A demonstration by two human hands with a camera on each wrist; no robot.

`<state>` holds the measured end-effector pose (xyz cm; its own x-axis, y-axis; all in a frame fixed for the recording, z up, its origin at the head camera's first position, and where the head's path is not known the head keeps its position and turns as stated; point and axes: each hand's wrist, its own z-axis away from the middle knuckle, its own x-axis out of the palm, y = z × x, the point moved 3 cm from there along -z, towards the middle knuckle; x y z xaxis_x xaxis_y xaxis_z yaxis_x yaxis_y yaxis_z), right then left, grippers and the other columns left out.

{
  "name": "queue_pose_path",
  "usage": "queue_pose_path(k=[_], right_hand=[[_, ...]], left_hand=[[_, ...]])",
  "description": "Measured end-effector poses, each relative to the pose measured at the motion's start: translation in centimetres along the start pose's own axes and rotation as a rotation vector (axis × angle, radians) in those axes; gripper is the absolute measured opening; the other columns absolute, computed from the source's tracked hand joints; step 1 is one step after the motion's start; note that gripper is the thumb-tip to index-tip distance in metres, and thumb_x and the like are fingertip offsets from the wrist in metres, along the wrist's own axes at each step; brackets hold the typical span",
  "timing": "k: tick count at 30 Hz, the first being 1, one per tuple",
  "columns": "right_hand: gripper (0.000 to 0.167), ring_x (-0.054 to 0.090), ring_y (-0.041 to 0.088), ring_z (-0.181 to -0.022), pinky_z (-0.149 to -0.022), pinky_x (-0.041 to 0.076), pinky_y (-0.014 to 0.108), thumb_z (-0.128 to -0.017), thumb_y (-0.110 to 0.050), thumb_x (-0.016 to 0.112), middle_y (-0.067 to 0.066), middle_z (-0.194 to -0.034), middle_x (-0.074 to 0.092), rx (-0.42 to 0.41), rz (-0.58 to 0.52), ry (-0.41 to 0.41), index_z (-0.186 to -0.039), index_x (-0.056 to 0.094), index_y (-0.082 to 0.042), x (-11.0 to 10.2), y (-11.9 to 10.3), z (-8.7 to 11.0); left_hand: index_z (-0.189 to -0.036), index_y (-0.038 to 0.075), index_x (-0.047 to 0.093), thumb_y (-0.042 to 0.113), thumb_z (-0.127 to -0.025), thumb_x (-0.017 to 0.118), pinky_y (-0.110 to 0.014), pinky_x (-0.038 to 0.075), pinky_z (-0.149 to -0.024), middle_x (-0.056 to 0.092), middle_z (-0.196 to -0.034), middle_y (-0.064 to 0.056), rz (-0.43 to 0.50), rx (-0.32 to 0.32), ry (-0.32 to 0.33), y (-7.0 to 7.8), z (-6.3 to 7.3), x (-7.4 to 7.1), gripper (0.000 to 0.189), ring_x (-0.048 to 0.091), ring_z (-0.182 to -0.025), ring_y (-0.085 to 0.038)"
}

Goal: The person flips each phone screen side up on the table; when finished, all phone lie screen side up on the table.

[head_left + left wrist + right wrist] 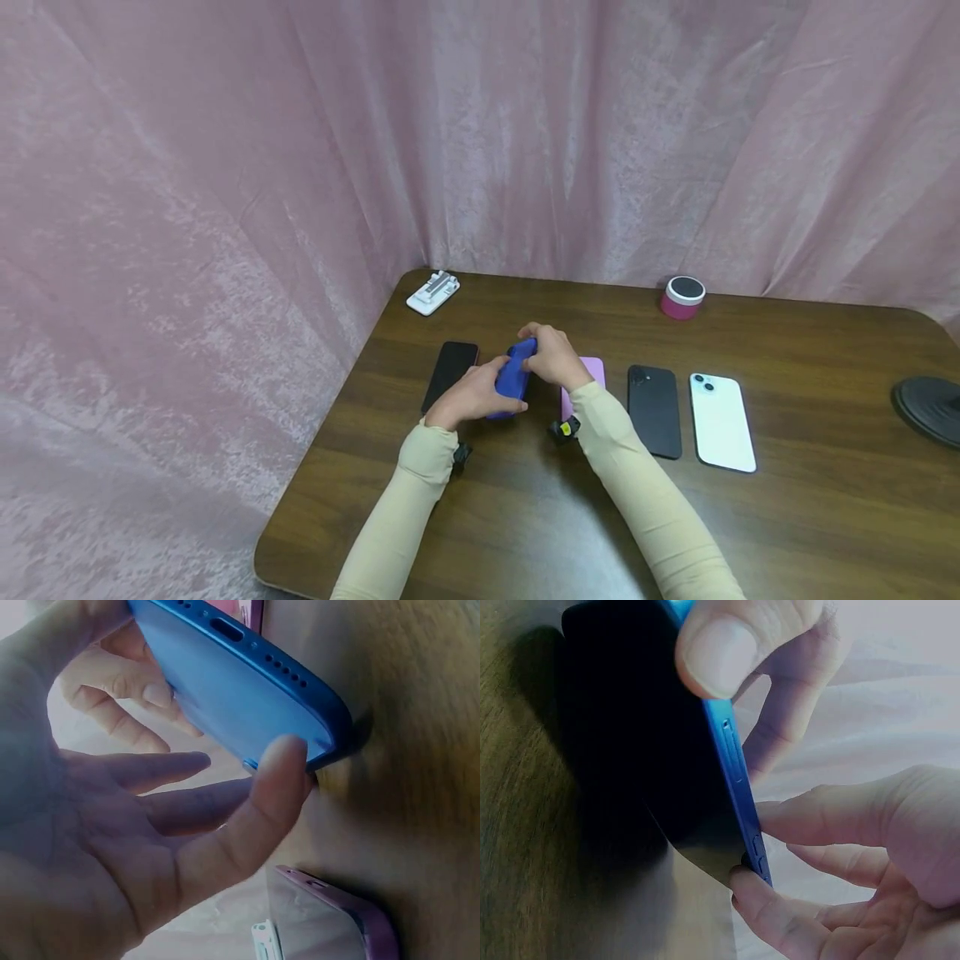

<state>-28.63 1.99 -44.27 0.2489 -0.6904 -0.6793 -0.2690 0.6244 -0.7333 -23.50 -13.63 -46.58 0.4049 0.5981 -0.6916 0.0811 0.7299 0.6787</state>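
A blue phone [512, 379] is tilted close over the wooden table, its blue back facing up in the head view. My left hand [474, 393] grips the near end, thumb toward me and fingers along the far left side. At the far end my right hand [555, 358] pinches it by the edge. The charging port at the end of the blue phone [225, 682] shows in the left wrist view. From the right wrist, the dark face of the blue phone [630, 727] points toward the table, and right-hand fingers [761, 900] touch the edge near the side buttons.
Left of my hands lies a black-screened phone [447, 371]. To the right are a purple phone [593, 368], partly hidden, a dark phone [652, 412] and a white phone [723, 425]. A white stand [432, 293], pink jar [680, 305] and round black base [930, 408] sit farther out.
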Motion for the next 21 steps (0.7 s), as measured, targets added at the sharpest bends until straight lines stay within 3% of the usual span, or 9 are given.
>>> queue_pose_path(k=[7,15,21], right_hand=[[0.053,0.06,0.03,-0.094,-0.081,0.053,0.042,-0.08,0.003,0.078,0.022,-0.117,0.065,-0.004,-0.05,0.016,-0.13,0.061,0.005,0.2,0.1,0.1],[0.068,0.06,0.04,-0.116,-0.094,0.051,0.049,-0.082,-0.002,0.08,0.029,-0.138,0.054,0.006,-0.161,0.03,-0.142,0.048,0.003,0.7,0.4,-0.1],[0.073,0.06,0.04,-0.117,-0.096,0.05,0.049,-0.085,-0.004,0.079,0.029,-0.139,0.054,0.008,-0.263,0.003,-0.146,0.04,0.006,0.9,1.0,-0.6]], left_hand=[[-0.15,0.01,0.047,0.039,-0.087,0.078,-0.051,0.051,-0.094,0.059,-0.134,-0.017,0.028,0.006,0.03,-0.6,-0.1,0.0,0.076,0.054,-0.117,-0.035],[-0.148,0.007,0.05,0.033,-0.089,0.076,-0.035,0.058,-0.065,0.062,-0.127,-0.02,0.152,0.021,0.01,-1.5,0.1,-0.3,0.069,0.068,-0.087,-0.023],[-0.144,0.004,0.052,0.029,-0.09,0.075,-0.035,0.058,-0.065,0.064,-0.125,-0.02,0.181,0.032,0.009,-1.4,0.0,-0.8,0.064,0.069,-0.088,-0.024]])
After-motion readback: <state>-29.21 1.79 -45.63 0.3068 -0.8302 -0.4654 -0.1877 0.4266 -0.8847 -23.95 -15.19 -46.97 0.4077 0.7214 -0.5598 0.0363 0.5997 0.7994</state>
